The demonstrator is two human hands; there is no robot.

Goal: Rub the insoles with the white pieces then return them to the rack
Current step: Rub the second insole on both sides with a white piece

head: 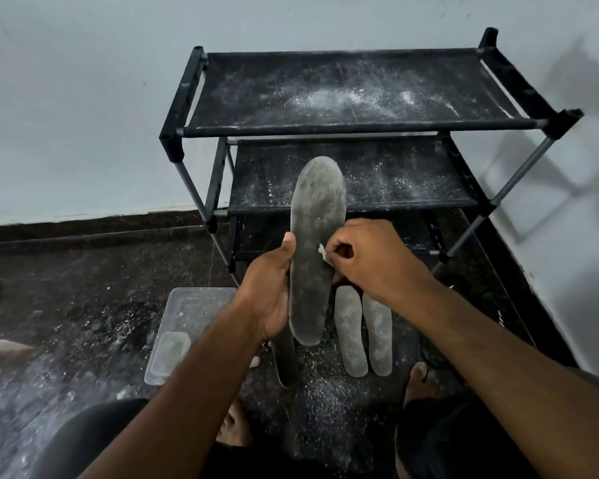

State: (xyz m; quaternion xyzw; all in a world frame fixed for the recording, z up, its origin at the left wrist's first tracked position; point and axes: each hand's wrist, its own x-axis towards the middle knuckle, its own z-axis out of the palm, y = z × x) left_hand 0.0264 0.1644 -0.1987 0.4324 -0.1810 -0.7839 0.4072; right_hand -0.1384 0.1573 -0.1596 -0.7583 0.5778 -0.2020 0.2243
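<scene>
A: The left hand, nearest us, is gripping the grey insole along its edge, holding it upright before the rack.

B: And the right hand?

A: It is pinching a white piece against the insole's middle. I'd be bracing the back firmly and working heel to toe in short, even strokes, pressing lightly so the piece isn't crumbling.

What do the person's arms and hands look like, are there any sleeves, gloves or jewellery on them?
Both forearms are bare right to the frame's lower edge, with no sleeves in view. The left hand and right hand wear no gloves, and no rings, watch or bracelets show. No markings are visible on either.
</scene>
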